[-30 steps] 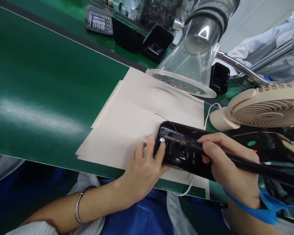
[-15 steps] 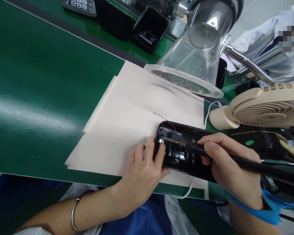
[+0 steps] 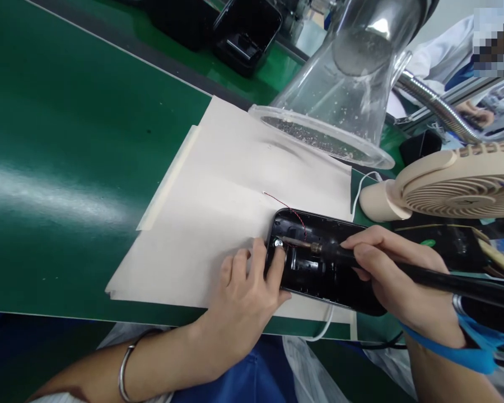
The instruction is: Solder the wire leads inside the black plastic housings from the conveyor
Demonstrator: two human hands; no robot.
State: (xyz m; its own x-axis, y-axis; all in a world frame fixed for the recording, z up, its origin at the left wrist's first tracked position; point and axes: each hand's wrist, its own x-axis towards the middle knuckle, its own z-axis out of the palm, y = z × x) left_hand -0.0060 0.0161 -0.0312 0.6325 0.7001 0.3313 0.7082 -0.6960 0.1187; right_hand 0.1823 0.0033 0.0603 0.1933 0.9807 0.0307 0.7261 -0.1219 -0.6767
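A black plastic housing (image 3: 319, 274) lies open side up on a beige paper sheet (image 3: 218, 201). My left hand (image 3: 243, 296) grips its left end, with the index fingertip beside a small silver part (image 3: 278, 243). My right hand (image 3: 397, 285) is closed on a black soldering iron (image 3: 445, 280), held like a pen. The iron's metal tip reaches the silver part inside the housing. A thin red wire (image 3: 292, 210) runs from the housing onto the paper.
A clear funnel-shaped fume hood (image 3: 340, 95) hangs over the paper's far edge. A beige fan (image 3: 453, 184) stands to the right, above a device with a green light (image 3: 428, 243). Black trays (image 3: 246, 33) sit across the green belt (image 3: 67, 140). Another person's white sleeve (image 3: 441, 53) is at the far right.
The view has drifted so the scene sits slightly lower and closer. Both hands hold the same pose on the housing and iron.
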